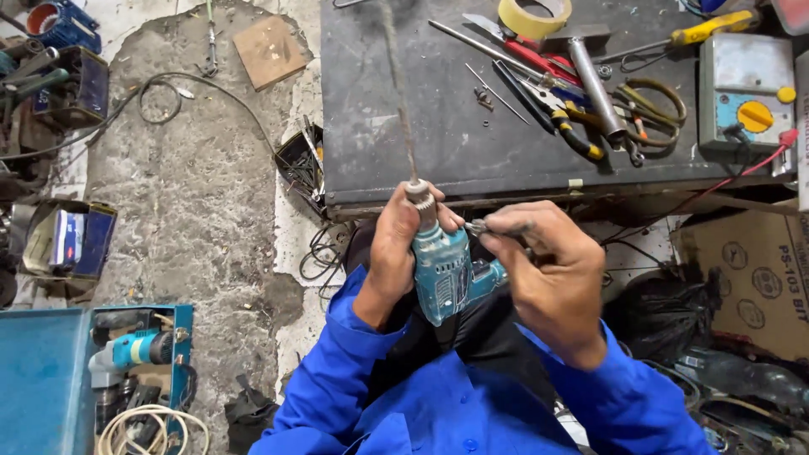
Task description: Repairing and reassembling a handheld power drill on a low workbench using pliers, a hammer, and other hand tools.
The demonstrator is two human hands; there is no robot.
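Note:
A teal electric drill (pixel 448 274) stands upright in my lap, chuck up, with a long thin bit (pixel 401 101) rising from it over the bench. My left hand (pixel 394 253) wraps the drill body just below the chuck (pixel 419 197). My right hand (pixel 548 270) pinches a small metal piece (pixel 477 227), likely a chuck key, beside the chuck. Blue sleeves cover both arms.
A dark workbench (pixel 404 143) in front holds pliers (pixel 560 122), a hammer (pixel 594 84), scissors (pixel 653 105), a tape roll (pixel 534 15), a yellow-handled screwdriver (pixel 708 29) and a meter (pixel 746 88). A blue case with another drill (pixel 131 350) lies lower left. Cardboard box (pixel 750 270) at right.

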